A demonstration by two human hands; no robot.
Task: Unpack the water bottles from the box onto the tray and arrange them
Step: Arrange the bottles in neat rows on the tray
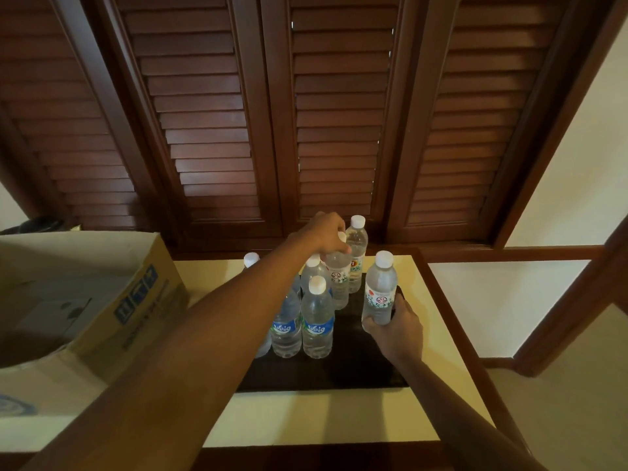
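Two hands grip bottles on the dark tray (353,368): left hand (326,234) pinches a bottle's cap (341,236) at 12 o'clock, right hand (396,329) wraps the 3 o'clock bottle (380,290).

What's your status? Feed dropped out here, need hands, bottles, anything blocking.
Left hand gripping a bottle's cap. Right hand holding the right bottle by its base. Other bottles upright on dark tray. Cardboard box at left; nothing blocking.

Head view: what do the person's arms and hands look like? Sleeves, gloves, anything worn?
Both arms are bare as far up as the frame shows: no sleeve in view. The left hand and right hand are bare too, with no gloves. No watch, band or ring shows on either wrist or on the visible fingers. No markings show.
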